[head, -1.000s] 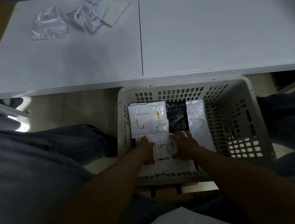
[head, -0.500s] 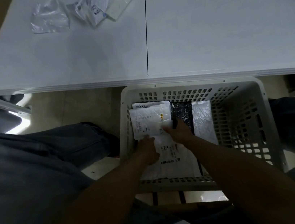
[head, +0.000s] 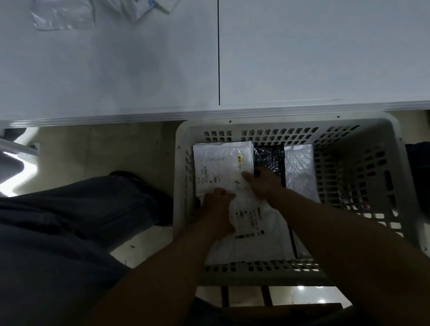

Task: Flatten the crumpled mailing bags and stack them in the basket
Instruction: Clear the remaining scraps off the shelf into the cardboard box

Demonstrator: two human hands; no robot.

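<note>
White plastic, slotted at the sides, the basket (head: 285, 119) sits on the floor between the person's knees, tucked just under the edge of the surface (head: 328, 36) so flattened bags can drop straight into it. Both hands are down inside it on the top bag (head: 256, 229), a white one with a printed label, lying flat along the near left of the basket floor. The right hand (head: 265, 183) rests on the bag's far right corner with its thumb stretched out flat, pressing rather than gripping. That looks meant to squeeze the air out and keep the plastic from springing up. The left hand (head: 216, 209) bears on the far left corner with its fingers (head: 222, 192) bent at the knuckles – whether they pinch the edge or only push, I cannot tell in this dim light. The bag's far end overlaps a labelled bag (head: 221, 159); a black bag (head: 269, 156) and a pale bag (head: 299, 170) lie beside it. Crumpled bags (head: 63, 13) wait at the far left of the surface, well apart from the basket – so the job seems only partly done.
</note>
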